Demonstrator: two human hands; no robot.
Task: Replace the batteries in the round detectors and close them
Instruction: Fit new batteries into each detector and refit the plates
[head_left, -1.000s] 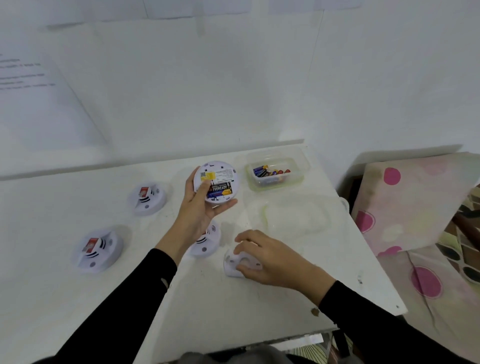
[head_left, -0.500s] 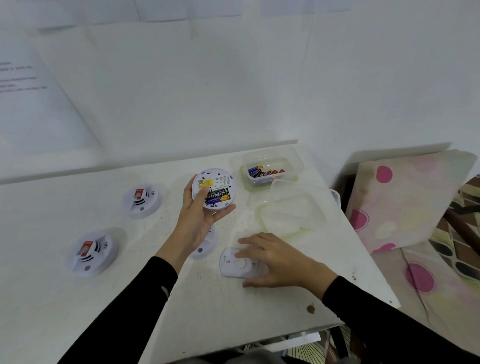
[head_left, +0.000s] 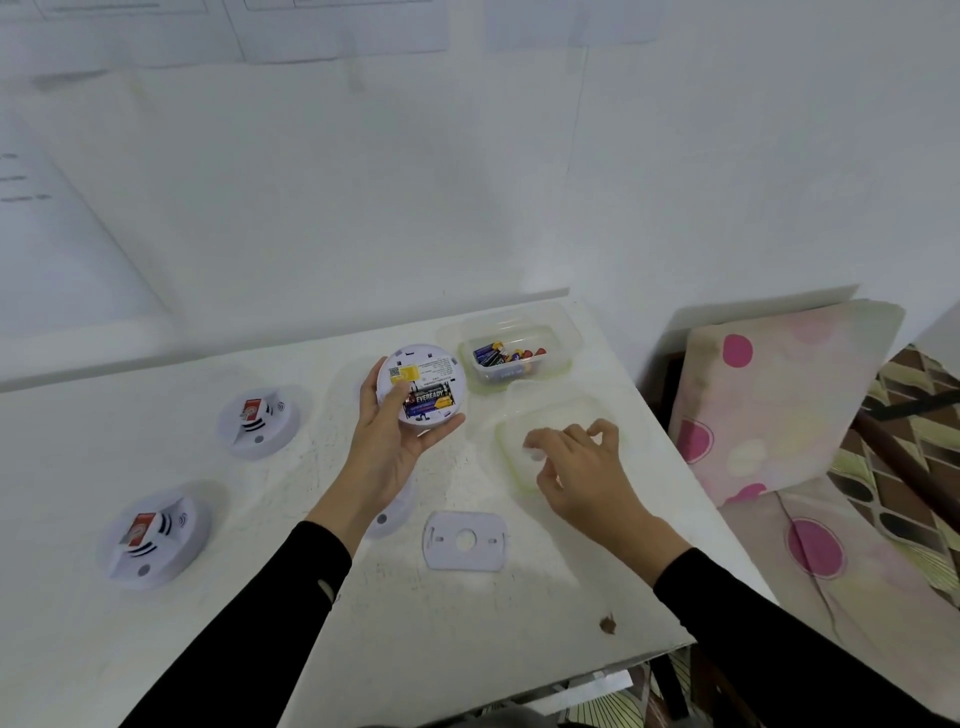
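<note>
White wall (head_left: 467, 182); white table (head_left: 467, 649); dotted cushion (head_left: 779, 395)

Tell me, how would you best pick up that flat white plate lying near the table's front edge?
Probably from above with the right hand, which hovers empty nearby; the left hand holds a detector. The plate lies flat and thin on the table, so pinch its two long edges near the middle with thumb and forefinger; its centre hole might help tip it up.

The upturned detector (head_left: 422, 385) is smooth white plastic with a glossy paper label. The flat plate (head_left: 464, 540) is matt white plastic. Tub (head_left: 569, 332) and lid (head_left: 540, 415) are clear plastic. The bench (head_left: 249, 623) looks matt, scuffed white; the cushion (head_left: 779, 395), printed cloth.
</note>
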